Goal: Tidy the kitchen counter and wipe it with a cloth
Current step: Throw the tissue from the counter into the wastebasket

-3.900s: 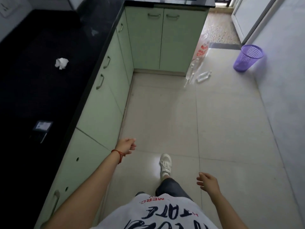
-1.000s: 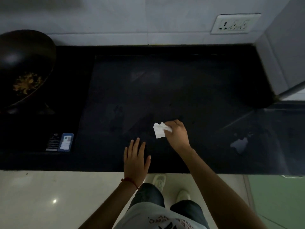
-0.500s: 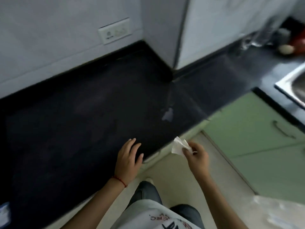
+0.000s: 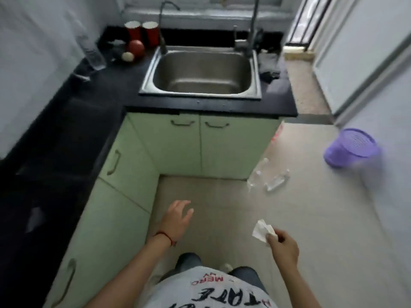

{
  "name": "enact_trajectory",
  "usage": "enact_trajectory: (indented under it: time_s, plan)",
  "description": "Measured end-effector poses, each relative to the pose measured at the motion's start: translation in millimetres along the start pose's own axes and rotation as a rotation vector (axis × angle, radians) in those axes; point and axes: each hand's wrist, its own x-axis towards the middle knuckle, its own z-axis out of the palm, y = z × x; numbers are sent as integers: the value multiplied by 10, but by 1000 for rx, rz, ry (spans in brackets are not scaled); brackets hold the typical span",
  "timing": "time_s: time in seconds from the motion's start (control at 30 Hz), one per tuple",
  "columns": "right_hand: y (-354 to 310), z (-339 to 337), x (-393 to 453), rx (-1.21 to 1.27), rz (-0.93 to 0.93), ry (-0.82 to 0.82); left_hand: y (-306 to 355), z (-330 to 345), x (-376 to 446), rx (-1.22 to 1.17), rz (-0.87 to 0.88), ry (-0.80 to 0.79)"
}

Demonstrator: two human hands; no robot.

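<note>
My right hand (image 4: 282, 246) pinches a small crumpled white tissue (image 4: 262, 231) and holds it over the tiled floor, away from the black counter (image 4: 66, 134). My left hand (image 4: 176, 220) hangs empty over the floor with its fingers spread, close to the green cabinet fronts (image 4: 124, 196). A purple mesh waste basket (image 4: 350, 147) stands on the floor at the right, near the wall. The black counter runs along the left and turns across the back around a steel sink (image 4: 200, 72).
Two red cups (image 4: 142, 33), a red ball and a small white ball sit left of the sink, beside a clear bottle (image 4: 92, 54). Dark rags lie right of the sink. Clear plastic bottles (image 4: 266, 176) lie on the floor by the cabinet corner.
My right hand lifted the tissue off the counter and carried it out over the floor. My view turned right from the counter to the sink and basket. My left hand left the counter.
</note>
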Motion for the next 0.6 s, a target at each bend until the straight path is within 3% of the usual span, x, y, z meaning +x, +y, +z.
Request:
enact_trajectory:
  time_s: [0.2, 0.4, 0.6]
  plan:
    - [710, -880, 194, 105, 241, 228, 966, 884, 587, 4, 24, -276]
    - [981, -1243, 484, 186, 372, 329, 1476, 1387, 1049, -13, -72, -348]
    - [753, -1686, 1450, 240, 392, 395, 1959, 1860, 1760, 63, -126, -390]
